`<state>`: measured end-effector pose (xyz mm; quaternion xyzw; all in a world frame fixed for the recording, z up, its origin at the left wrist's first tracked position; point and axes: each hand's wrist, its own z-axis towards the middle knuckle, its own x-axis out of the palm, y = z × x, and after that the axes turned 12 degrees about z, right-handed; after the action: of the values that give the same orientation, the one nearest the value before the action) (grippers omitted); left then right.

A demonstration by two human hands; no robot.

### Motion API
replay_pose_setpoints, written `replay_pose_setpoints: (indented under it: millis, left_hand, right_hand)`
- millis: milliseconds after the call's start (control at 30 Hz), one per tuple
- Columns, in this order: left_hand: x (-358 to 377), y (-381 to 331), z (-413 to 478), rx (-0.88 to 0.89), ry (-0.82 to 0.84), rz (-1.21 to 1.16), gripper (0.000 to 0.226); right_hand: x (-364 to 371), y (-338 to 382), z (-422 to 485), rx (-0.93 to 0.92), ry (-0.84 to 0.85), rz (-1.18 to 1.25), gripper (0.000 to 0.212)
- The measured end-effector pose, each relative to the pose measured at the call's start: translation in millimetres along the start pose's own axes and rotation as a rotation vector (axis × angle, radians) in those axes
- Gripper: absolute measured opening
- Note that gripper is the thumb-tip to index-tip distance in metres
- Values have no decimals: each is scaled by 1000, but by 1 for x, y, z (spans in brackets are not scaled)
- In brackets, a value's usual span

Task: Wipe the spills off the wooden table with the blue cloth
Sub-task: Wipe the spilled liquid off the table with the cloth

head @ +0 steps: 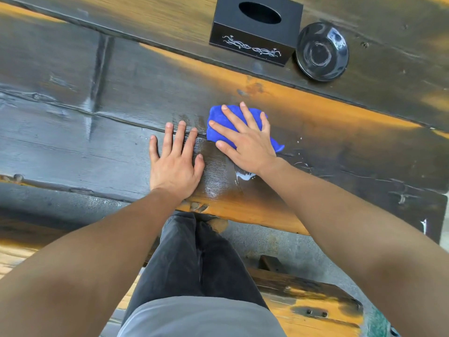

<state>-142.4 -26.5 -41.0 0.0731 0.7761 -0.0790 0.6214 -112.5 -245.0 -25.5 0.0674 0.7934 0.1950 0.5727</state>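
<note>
The blue cloth (220, 121) lies bunched on the dark wooden table (85, 142), near the middle of the view. My right hand (245, 139) presses flat on top of it with fingers spread. My left hand (175, 161) rests flat on the bare wood just left of the cloth, fingers apart, holding nothing. A small white spill (244, 176) sits by my right wrist, and a few white droplets (299, 140) dot the wood to the right of the cloth. A wet sheen (213, 171) runs between my hands.
A black tissue box (255, 30) with white ornament stands at the far side of the table. A black bowl (322, 51) lies just right of it. A wooden bench (311, 300) stands below the table's near edge beside my legs.
</note>
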Motion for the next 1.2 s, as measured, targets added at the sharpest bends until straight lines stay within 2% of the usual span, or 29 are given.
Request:
replay_pose_setpoints:
  millis: [800,1100,1200]
  left_hand:
    - [-3,-5,-1,-29,-23,3,63]
    - [-4,-6,-1,-26,-1,4,63]
    - [-10,-17,-1,-37,-25,-77,64]
  right_hand:
    - [49,-1,-136,-62,-37,-74,51]
    - [62,-7,-176,10,-31,89,45]
    - [63,-9,-186,66,-42,259,38]
